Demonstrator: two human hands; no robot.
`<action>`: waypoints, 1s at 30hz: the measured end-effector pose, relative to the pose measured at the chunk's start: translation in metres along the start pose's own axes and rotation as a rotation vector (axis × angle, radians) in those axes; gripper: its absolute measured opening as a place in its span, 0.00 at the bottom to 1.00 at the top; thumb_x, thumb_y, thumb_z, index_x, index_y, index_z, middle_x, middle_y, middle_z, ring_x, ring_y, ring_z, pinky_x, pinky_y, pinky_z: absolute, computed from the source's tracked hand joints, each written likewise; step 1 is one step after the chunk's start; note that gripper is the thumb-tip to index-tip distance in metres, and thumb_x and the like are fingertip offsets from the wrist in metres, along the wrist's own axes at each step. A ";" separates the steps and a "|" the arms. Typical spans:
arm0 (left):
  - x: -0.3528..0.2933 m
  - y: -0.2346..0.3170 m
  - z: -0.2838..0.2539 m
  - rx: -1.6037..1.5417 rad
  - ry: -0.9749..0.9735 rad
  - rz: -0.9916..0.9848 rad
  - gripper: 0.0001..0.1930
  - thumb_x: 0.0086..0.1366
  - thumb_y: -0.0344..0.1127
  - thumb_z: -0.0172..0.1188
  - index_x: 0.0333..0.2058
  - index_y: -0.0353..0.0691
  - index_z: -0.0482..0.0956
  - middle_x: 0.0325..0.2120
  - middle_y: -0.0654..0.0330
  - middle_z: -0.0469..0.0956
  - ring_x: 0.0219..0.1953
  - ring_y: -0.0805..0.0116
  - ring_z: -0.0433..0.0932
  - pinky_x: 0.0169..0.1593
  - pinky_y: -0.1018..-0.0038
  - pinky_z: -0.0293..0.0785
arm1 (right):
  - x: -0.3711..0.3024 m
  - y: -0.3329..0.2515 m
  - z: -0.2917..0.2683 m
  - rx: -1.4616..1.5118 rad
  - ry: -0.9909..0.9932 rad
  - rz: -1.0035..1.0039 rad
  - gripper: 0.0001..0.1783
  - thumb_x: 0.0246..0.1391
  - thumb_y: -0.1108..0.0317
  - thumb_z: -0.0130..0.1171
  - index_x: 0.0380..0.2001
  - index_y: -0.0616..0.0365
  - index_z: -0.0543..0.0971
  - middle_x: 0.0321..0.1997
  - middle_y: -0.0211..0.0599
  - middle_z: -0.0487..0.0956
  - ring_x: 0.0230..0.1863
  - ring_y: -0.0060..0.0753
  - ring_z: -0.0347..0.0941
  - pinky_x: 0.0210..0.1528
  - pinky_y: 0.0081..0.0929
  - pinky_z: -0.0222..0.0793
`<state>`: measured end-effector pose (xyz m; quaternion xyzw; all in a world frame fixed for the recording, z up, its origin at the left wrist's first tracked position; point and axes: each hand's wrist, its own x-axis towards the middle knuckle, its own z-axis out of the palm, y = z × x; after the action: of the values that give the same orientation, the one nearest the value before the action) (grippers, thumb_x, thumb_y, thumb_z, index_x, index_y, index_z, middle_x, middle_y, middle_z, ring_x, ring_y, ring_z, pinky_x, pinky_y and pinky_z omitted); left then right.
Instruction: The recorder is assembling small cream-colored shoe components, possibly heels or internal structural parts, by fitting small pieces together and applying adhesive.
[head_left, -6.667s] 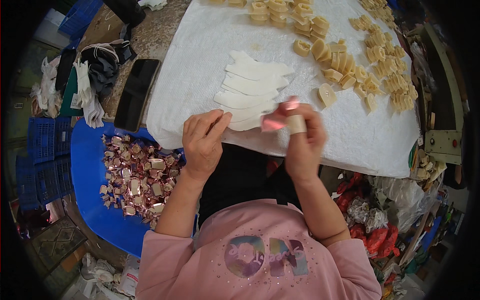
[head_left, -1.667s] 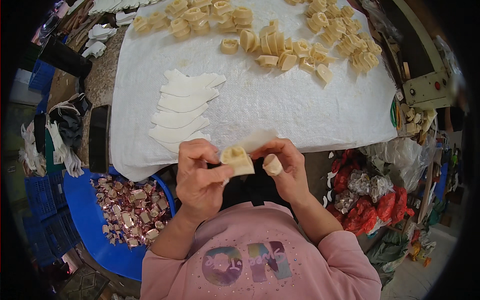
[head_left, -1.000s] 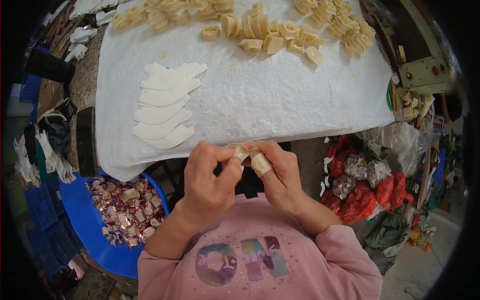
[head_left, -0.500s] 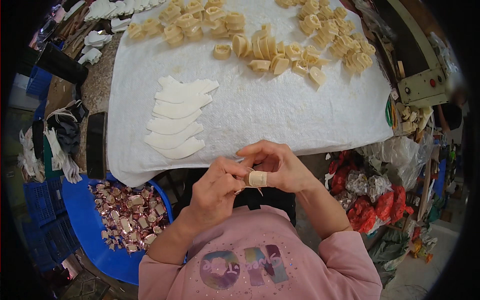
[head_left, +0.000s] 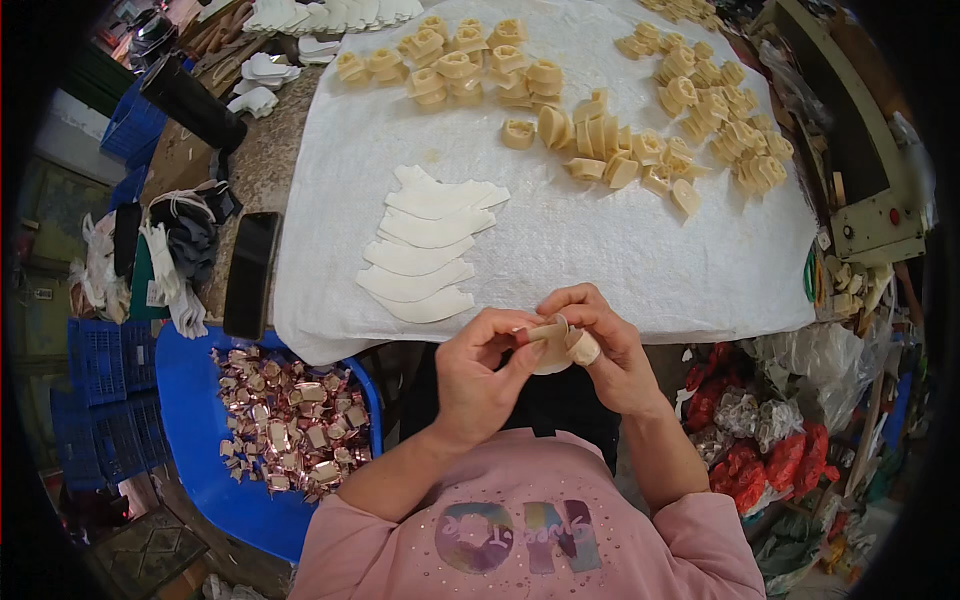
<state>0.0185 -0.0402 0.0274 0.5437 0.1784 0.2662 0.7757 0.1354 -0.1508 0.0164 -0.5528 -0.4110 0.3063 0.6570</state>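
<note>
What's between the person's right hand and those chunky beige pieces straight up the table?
Only bare white sheet lies between the right hand and the beige pieces, in the head view; the white cutouts are off to the left.

So there's two hands [head_left: 475, 375], one phone [head_left: 252, 278], one blue tub [head_left: 195, 430], about five white cutouts [head_left: 425, 257] fanned up close, plus dozens of beige pieces [head_left: 597, 138].

Curved cream piece [head_left: 549, 357]; between fingers [head_left: 574, 295]

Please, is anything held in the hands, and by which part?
A cream piece: the left hand grips its left side, the right hand its right; exact contacts are partly hidden.
</note>
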 end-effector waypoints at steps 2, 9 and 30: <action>-0.001 -0.006 0.001 0.019 0.003 0.014 0.05 0.59 0.24 0.58 0.33 0.30 0.72 0.36 0.54 0.75 0.39 0.74 0.74 0.44 0.77 0.72 | 0.000 -0.004 0.007 -0.021 0.027 0.018 0.08 0.57 0.70 0.50 0.40 0.59 0.72 0.39 0.37 0.69 0.46 0.32 0.62 0.49 0.28 0.59; 0.000 -0.007 0.002 0.039 -0.040 -0.012 0.06 0.59 0.25 0.59 0.33 0.30 0.72 0.37 0.54 0.75 0.38 0.73 0.74 0.44 0.77 0.73 | 0.004 -0.007 0.012 -0.283 0.172 -0.015 0.05 0.49 0.73 0.54 0.30 0.57 0.70 0.34 0.36 0.68 0.38 0.36 0.60 0.43 0.29 0.57; 0.004 -0.010 -0.006 0.134 -0.109 0.161 0.27 0.63 0.44 0.53 0.56 0.34 0.64 0.51 0.53 0.64 0.49 0.65 0.65 0.49 0.70 0.65 | 0.008 -0.011 -0.020 -0.318 0.019 -0.232 0.24 0.40 0.75 0.65 0.45 0.58 0.73 0.37 0.37 0.77 0.35 0.33 0.73 0.36 0.25 0.70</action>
<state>0.0203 -0.0366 0.0161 0.6204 0.1089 0.2851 0.7224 0.1561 -0.1553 0.0280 -0.6014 -0.5091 0.1544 0.5961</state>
